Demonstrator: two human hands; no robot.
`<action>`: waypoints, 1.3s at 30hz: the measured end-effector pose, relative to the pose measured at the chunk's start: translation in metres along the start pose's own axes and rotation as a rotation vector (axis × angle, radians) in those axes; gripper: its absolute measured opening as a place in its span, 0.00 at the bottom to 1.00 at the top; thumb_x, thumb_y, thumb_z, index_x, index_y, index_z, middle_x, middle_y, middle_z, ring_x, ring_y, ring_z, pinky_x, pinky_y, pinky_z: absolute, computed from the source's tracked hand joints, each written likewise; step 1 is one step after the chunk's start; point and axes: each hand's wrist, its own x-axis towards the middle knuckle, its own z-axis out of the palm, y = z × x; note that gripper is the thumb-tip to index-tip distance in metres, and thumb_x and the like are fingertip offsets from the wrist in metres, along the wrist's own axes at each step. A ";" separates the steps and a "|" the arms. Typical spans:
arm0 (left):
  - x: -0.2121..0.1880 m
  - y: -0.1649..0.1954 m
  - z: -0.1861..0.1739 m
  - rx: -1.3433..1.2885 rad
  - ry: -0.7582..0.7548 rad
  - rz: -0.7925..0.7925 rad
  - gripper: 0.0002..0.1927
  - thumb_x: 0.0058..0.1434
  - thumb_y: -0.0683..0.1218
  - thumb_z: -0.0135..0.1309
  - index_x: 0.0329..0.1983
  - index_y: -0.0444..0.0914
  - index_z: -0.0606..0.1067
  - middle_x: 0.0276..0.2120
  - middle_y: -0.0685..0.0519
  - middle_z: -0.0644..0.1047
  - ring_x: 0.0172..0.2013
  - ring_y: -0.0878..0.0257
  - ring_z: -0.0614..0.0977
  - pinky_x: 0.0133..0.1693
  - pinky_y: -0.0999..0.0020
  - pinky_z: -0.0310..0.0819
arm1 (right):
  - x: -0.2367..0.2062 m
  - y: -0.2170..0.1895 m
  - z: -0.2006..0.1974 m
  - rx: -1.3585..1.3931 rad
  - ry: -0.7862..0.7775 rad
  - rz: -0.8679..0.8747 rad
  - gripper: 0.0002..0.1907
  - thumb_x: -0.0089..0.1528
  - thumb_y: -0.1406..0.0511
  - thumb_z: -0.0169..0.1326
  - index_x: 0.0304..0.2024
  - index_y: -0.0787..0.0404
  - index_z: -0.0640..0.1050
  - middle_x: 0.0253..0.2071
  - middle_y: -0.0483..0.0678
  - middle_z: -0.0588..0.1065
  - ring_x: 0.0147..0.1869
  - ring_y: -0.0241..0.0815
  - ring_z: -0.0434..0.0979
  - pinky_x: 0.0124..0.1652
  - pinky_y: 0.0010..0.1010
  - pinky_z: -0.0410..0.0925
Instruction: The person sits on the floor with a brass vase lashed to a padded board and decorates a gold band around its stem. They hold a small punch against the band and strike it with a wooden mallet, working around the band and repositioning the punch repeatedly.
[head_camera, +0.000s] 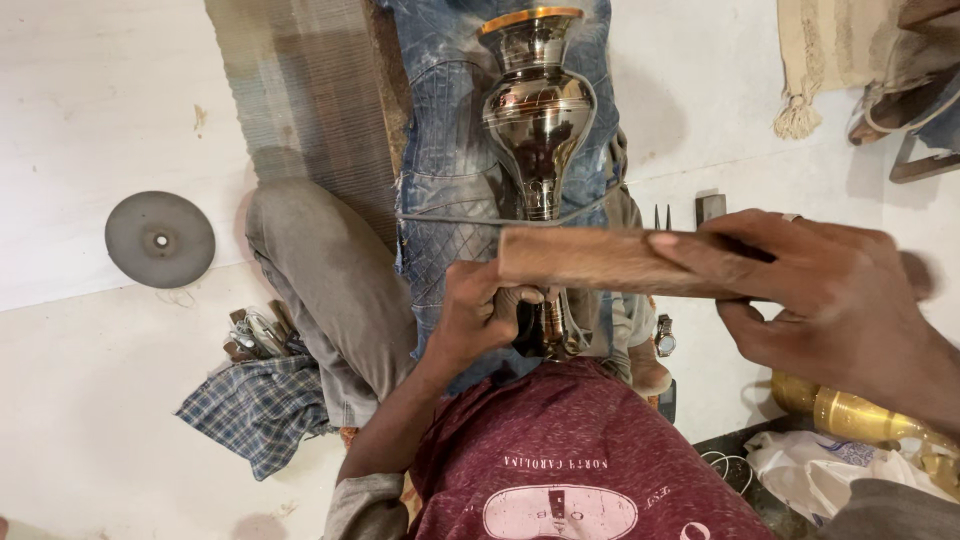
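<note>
A shiny metal vase (540, 110) with a brass-coloured rim lies lengthwise over a faded denim cloth (445, 150) on my lap, mouth pointing away from me. My left hand (480, 320) is closed around the vase's narrow stem end, close to my maroon shirt. My right hand (830, 300) grips one end of a flat wooden block (600, 262). The block is held crosswise just above the stem, next to my left hand. The right hand is slightly blurred. A thin wire or rod (450, 220) runs across the denim near the vase's neck.
My grey-trousered knee (320, 270) is bent at the left. A grey metal disc (160, 238) lies on the white floor. A checked cloth (260, 405) holds several hand tools. A wristwatch (665, 335), brass parts (850, 410) and a plastic bag (810, 470) lie at the right.
</note>
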 end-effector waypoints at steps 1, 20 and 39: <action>-0.001 0.001 0.000 0.010 0.018 0.010 0.25 0.48 0.32 0.51 0.52 0.34 0.77 0.33 0.51 0.85 0.30 0.64 0.88 0.29 0.71 0.82 | 0.000 0.002 0.000 0.000 0.024 0.021 0.34 0.54 0.75 0.62 0.61 0.45 0.75 0.47 0.54 0.81 0.31 0.40 0.81 0.23 0.26 0.73; -0.004 0.009 0.001 -0.112 0.018 -0.032 0.20 0.52 0.26 0.43 0.47 0.29 0.74 0.39 0.45 0.83 0.37 0.57 0.89 0.39 0.67 0.88 | 0.018 -0.002 -0.020 0.361 -0.016 0.139 0.41 0.52 0.73 0.56 0.68 0.44 0.69 0.49 0.48 0.78 0.37 0.35 0.82 0.33 0.25 0.78; -0.012 -0.002 0.013 -0.082 0.226 -0.082 0.09 0.63 0.30 0.54 0.43 0.33 0.78 0.31 0.50 0.84 0.27 0.65 0.86 0.27 0.71 0.80 | 0.015 0.006 0.013 0.248 -0.047 0.163 0.35 0.53 0.73 0.58 0.62 0.43 0.74 0.44 0.44 0.83 0.22 0.26 0.79 0.14 0.19 0.65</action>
